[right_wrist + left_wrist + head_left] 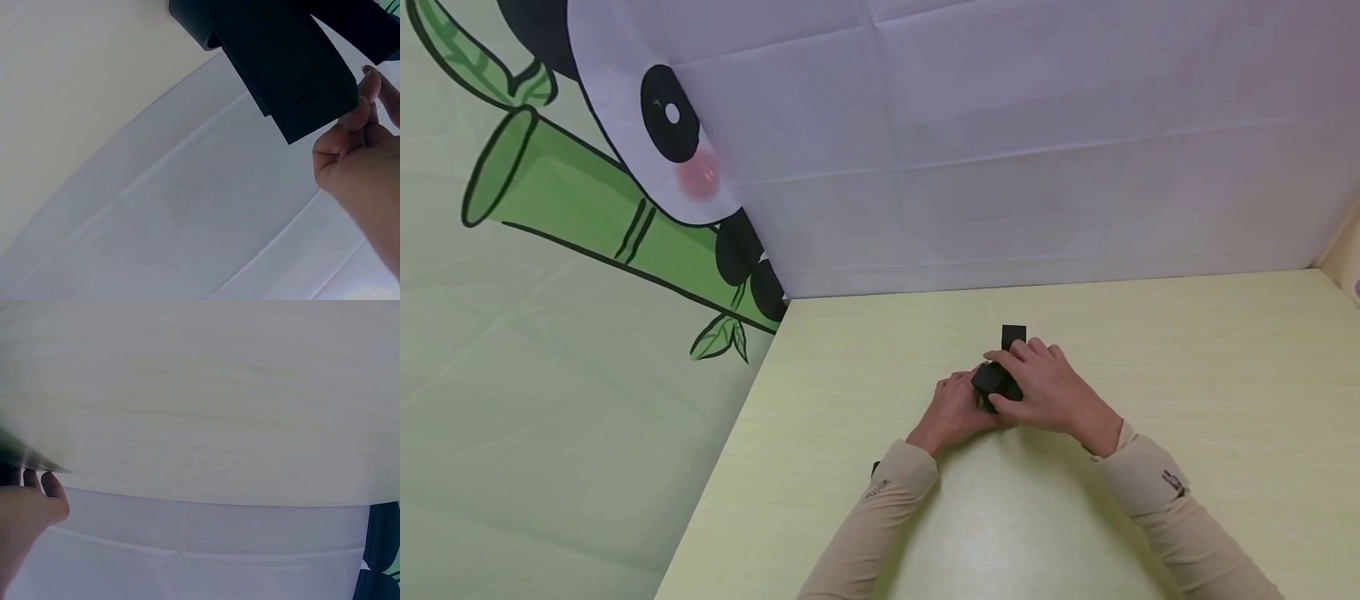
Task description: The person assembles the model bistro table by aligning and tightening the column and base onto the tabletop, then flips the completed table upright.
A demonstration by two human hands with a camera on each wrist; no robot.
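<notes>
A black angular object is between both hands, low over the pale table; a square black end shows behind it. In the right wrist view the black object has a flat, squared-off panel with small printed characters, a rounded, loop-like part and a strip branching off. My right hand pinches its edge; in the right wrist view the fingers are bent against the panel's corner. My left hand holds it from the left, partly hidden behind it. At the left wrist view's edge, the left hand's fingers are curled near a dark shape.
The pale wood-grain table extends on both sides of the hands. A white cloth hangs at its back edge. To the left hangs a green cloth with a printed panda and bamboo. Both forearms wear beige sleeves.
</notes>
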